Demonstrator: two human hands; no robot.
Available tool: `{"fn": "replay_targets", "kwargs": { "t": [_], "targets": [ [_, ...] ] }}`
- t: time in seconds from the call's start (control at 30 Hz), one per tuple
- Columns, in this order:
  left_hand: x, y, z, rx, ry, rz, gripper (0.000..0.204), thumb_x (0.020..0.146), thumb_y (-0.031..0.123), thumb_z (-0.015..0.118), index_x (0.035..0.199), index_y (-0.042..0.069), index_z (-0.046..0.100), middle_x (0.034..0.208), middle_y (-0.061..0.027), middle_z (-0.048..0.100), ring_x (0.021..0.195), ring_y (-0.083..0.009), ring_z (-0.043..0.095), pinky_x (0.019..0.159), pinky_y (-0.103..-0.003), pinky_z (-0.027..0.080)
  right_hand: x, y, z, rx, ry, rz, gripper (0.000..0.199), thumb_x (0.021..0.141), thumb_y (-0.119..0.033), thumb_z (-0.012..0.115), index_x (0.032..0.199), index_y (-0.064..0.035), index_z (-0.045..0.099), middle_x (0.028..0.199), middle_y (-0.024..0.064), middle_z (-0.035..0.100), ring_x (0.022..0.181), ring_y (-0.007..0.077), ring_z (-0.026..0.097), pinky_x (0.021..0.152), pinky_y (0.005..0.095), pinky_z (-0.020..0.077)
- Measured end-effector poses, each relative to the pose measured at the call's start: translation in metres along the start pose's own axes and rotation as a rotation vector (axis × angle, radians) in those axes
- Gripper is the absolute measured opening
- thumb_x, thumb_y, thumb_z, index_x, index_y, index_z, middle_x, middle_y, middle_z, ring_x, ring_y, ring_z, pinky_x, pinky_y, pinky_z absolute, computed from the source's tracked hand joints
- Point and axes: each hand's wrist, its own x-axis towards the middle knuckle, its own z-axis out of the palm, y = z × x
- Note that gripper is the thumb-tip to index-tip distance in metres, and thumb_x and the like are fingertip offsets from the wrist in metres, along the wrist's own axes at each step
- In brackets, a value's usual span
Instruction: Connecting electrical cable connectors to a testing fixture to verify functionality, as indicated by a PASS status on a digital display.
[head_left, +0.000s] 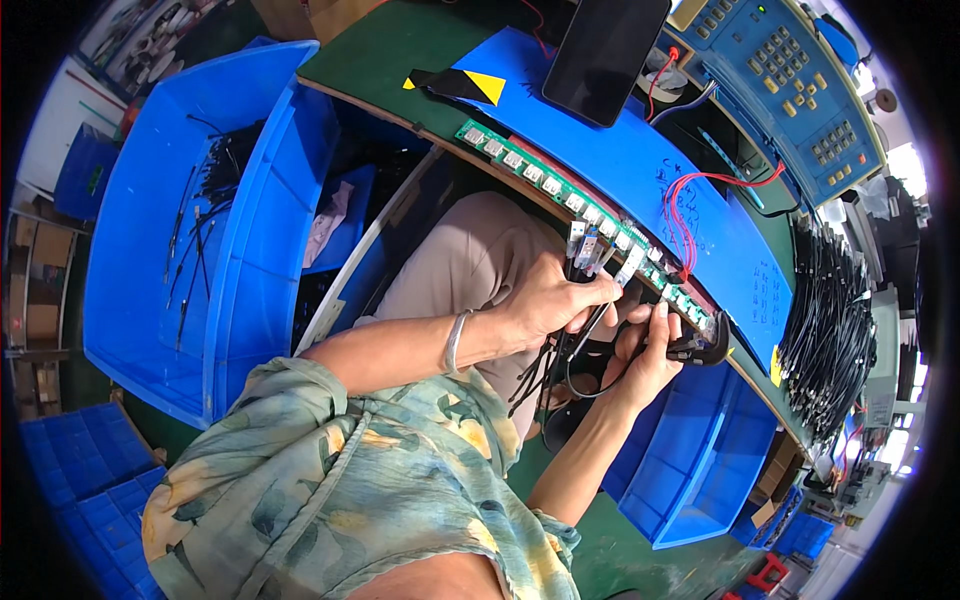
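A few black cables (545, 365) with flat metal plugs (583, 246) are gripped in my left hand (560, 295), their plugs sticking up by the bench edge. Just to its right, my right hand (650, 360) pinches the end of another black cable against the sockets. Fingers hide most of that plug, so I cannot tell how far in it sits. Both hands work at a long green circuit board (530, 170) with a row of metal sockets, mounted along the near edge of the bench. Red wires (688, 220) run from the board to a blue test instrument (800, 90).
A blue sheet with handwriting (640, 150) covers the bench, with a dark phone-like screen (608, 60) over it. A thick bundle of black cables (828, 330) lies at the right. Blue bins stand at left (150, 300) and under the bench (690, 450). A black clamp-like part (705, 345) juts from the edge.
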Motion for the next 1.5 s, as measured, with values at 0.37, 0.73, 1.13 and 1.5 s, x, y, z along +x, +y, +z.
{"fn": "replay_targets", "kwargs": {
  "t": [0.37,0.73,1.13,1.5],
  "targets": [
    [0.008,0.002,0.001,0.060,0.015,0.020,0.011,0.075,0.012,0.057,0.071,0.001,0.058,0.060,-0.0066,0.058,0.038,-0.0035,0.040,0.035,-0.017,0.029,0.002,0.002,0.003,-0.001,-0.001,-0.003,0.020,0.082,-0.012,0.050,0.064,-0.0033,0.049,0.056,0.0043,0.052,0.032,0.0031,0.028,0.026,0.0179,0.0164],
    [0.007,0.006,0.015,0.103,0.095,-0.043,0.011,0.071,0.015,0.059,0.074,0.004,0.059,0.062,-0.0041,0.058,0.039,-0.0023,0.036,0.036,-0.017,0.026,0.007,0.006,-0.011,-0.042,0.072,0.017,0.015,0.077,-0.014,0.058,0.065,-0.0059,0.053,0.058,0.0020,0.054,0.040,0.0036,0.037,0.036,0.0182,0.0245],
    [-0.023,-0.021,0.012,0.417,-0.201,-0.097,0.019,0.076,0.017,0.058,0.083,0.000,0.056,0.066,-0.0076,0.058,0.036,-0.0044,0.038,0.034,-0.019,0.030,-0.054,0.002,-0.075,0.239,0.000,-0.106,0.025,0.085,-0.016,0.048,0.063,-0.0057,0.047,0.057,-0.0001,0.048,0.045,0.0058,0.042,0.042,0.0184,0.0321],
    [-0.039,-0.018,0.031,0.627,-0.391,0.020,0.016,0.081,0.015,0.053,0.073,0.001,0.055,0.060,-0.0024,0.052,0.039,-0.0041,0.037,0.036,-0.019,0.028,-0.105,-0.020,-0.108,0.032,0.093,-0.003,0.022,0.071,-0.015,0.067,0.063,-0.0108,0.047,0.057,-0.0078,0.043,0.049,-0.0007,0.037,0.042,0.0167,0.0273]
  ]
}}
